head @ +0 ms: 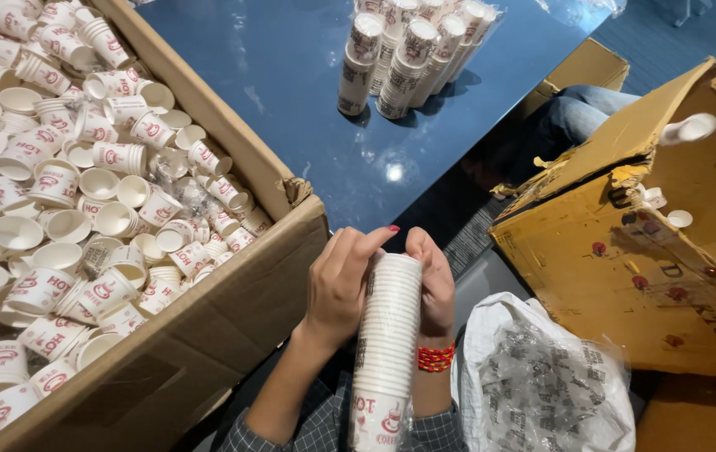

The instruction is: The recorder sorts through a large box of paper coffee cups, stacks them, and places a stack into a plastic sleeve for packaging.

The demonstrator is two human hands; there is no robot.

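Together, left hand (337,285) and right hand (433,285) each keep a clenched grip on one cup stack (385,335).

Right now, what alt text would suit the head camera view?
Two bare hands, left hand and right hand, grip a tall stack of nested white paper cups. A big brown cardboard box of loose cups sits left, bagged cup stacks on a blue table.
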